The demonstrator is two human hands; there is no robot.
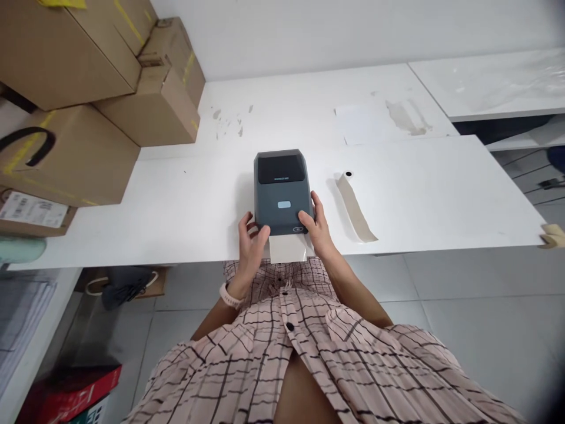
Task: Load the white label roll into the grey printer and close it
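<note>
A dark grey-blue label printer (283, 194) with a black window and a light blue button sits on the white table in front of me. White label paper (288, 248) sticks out of its front and hangs over the table's edge. My left hand (252, 244) grips the printer's front left corner, its thumb on the front edge and its fingers curled at the side. At the right side, my right hand (318, 227) holds the printer with the thumb on top. Right of it lies a small paper roll (348, 175) with its strip (357, 212) unrolled towards me.
Cardboard boxes (150, 106) with yellow tape are stacked on the left of the white table (424, 188). A blank paper sheet (355, 125) lies at the back near peeled, stained patches. A green roll (22, 249) is at the left edge. Below, a red box (83, 397) stands on the floor.
</note>
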